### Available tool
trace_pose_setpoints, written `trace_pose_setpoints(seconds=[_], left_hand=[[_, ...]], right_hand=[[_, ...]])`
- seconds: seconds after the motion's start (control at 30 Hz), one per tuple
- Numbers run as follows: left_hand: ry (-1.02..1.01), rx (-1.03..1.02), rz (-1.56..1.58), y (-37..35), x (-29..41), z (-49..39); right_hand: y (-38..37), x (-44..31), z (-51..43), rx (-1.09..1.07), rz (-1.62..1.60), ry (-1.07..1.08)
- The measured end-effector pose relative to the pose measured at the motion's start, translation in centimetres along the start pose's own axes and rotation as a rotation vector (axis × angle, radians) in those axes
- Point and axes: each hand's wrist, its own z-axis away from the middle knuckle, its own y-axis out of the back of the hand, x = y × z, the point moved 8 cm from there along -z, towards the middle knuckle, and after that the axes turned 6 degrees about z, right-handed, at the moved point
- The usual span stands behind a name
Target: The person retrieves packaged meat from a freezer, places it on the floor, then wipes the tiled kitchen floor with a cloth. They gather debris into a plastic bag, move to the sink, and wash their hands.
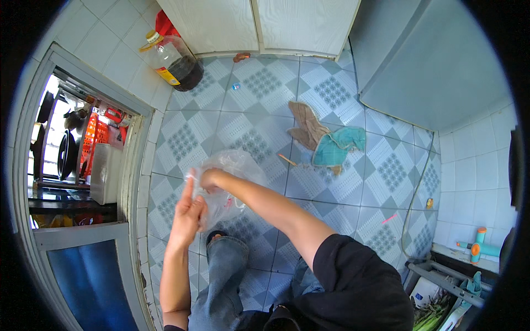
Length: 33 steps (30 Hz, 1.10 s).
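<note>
A thin clear plastic bag (pixel 244 169) hangs above the tiled floor in front of me, slightly blurred. My left hand (pixel 188 213) holds the bag's left edge, with the index finger stretched out along the film. My right hand (pixel 212 180) reaches across to the bag's mouth, bent at the wrist, and its fingers are partly hidden by the film. Whether those fingers grip anything is not visible. Something small and pink or red shows low in the bag. Below it is my foot in a dark slipper (pixel 217 235).
A grey-brown and teal cloth (pixel 339 145) lies crumpled on the floor, near small scraps. A large plastic jug of dark liquid (pixel 184 70) stands by white cabinet doors (pixel 306 27). A framed opening (pixel 136 165) is at left. At lower right, a metal rack (pixel 447 281) holds green vegetables.
</note>
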Motion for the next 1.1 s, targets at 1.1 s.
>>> trace_pose_setpoints(seconds=[1.1], left_hand=[[-0.049, -0.245, 0.414, 3.7, 4.2, -7.9]], right_hand=[[4.9, 25.3, 18.5, 0.608, 0.262, -0.805]])
